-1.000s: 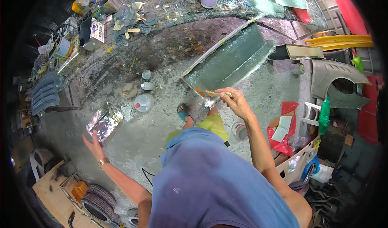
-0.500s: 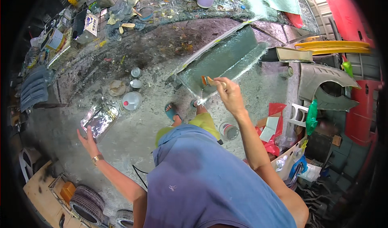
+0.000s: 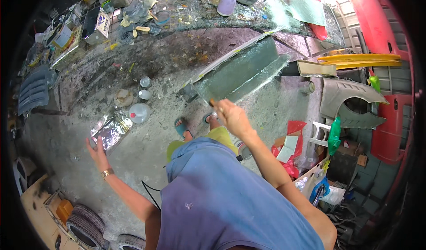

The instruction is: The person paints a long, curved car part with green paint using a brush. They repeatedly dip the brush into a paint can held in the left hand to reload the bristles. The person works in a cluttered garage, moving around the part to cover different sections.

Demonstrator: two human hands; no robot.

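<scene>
My right hand (image 3: 235,119) is closed round a paintbrush (image 3: 213,102), its head at the near left corner of a long trough-shaped panel (image 3: 242,75). That panel looks dark green-grey inside, with white frayed fibres along its right and far edges. Most of the brush handle is hidden by my fingers. Off to the left, my left hand (image 3: 98,157) is held with fingers apart beside a shiny silver foil sheet (image 3: 113,128). Whether the fingertips touch the foil I cannot tell.
Beyond the foil stand a clear jug with a red cap (image 3: 140,113), a small white bottle (image 3: 144,94) and a jar (image 3: 145,82). A can (image 3: 244,150) is partly behind my right forearm. To the right are a grey fender (image 3: 341,97) and a white stool (image 3: 319,133).
My right hand has brought the brush left and nearer, from inside the panel to its near corner. My left hand stays spread by the foil. The view has shifted slightly.
</scene>
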